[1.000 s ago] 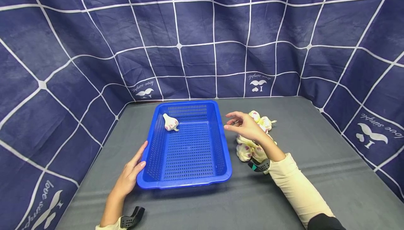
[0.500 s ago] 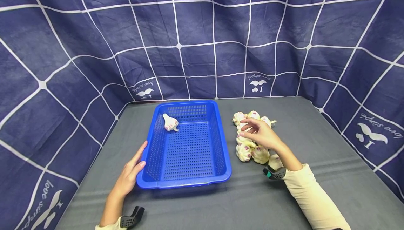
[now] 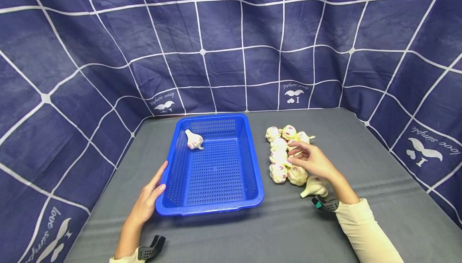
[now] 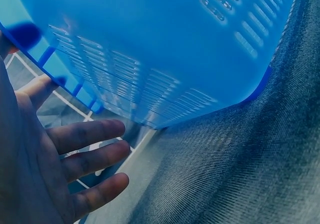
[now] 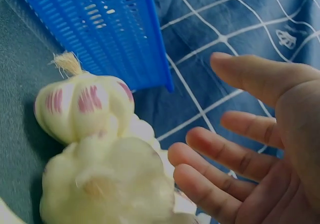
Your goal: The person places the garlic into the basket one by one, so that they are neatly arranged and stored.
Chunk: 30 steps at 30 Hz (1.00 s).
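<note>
My left hand (image 3: 148, 197) rests along the left side of the blue basket (image 3: 210, 208), thumb and index fingertip at its rim, while my other 3 fingers (image 4: 95, 161) stretch out straight and spread beside the slotted wall, gripping nothing. My right hand (image 3: 312, 159) hovers at the garlic pile (image 3: 278, 144), its fingers (image 5: 230, 154) loosely bent, apart from the thumb, with nothing held in them; I can't tell whether they touch any of it. The pile lies on the grey counter (image 3: 231, 239), to the right of the basket and apart from it, white bulbs with pink patches crowded together. Closest to me, by my right wrist, a long-necked bulb (image 3: 317, 187) points its stem toward the near left. Inside the basket, 1 lone bulb (image 3: 195, 141) lies near the far left corner, neck toward that corner. I wear cream sleeves (image 3: 366, 229), and a dark blue curtain (image 3: 223, 26) with white lines hangs beyond the counter.
</note>
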{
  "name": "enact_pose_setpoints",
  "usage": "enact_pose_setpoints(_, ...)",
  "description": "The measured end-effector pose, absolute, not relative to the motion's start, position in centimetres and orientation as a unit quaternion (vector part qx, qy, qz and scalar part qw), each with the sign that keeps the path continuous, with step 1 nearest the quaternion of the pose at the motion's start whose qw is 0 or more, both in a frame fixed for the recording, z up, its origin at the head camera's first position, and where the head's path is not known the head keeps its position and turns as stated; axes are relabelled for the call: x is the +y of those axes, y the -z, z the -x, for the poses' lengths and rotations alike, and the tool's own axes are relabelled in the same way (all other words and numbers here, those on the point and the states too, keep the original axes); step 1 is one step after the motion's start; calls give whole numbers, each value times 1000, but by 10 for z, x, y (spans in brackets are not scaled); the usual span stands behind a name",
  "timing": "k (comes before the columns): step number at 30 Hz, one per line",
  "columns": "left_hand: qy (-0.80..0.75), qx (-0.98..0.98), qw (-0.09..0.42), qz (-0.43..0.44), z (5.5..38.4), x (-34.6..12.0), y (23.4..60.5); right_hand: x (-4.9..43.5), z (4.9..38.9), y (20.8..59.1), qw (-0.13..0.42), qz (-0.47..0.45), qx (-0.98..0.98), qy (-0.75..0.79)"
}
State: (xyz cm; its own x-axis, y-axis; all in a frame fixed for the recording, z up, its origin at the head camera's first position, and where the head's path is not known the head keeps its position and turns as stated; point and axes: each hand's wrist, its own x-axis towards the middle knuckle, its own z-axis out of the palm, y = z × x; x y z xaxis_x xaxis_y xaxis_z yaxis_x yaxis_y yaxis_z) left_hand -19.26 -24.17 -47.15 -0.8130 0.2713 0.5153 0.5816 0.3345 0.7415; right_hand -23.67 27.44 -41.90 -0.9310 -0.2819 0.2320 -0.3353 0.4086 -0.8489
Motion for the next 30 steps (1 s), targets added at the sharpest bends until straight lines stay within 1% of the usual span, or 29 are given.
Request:
enact_pose_setpoints(9, 512, -806, 146, 261, 192, -240, 471, 297, 218, 420, 37, -221, -836, -501)
enact_pose_setpoints(17, 508, -804, 153, 266, 194, -240, 471, 320, 196, 423, 78, -264, -864, -422)
enact_pose_setpoints(24, 506, -806, 151, 267, 194, -241, 470, 337, 182, 434, 97, -261, -884, -376)
enact_pose_setpoints(30, 512, -804, 150, 263, 193, -241, 472, 343, 177, 444, 80, -268, -888, -366)
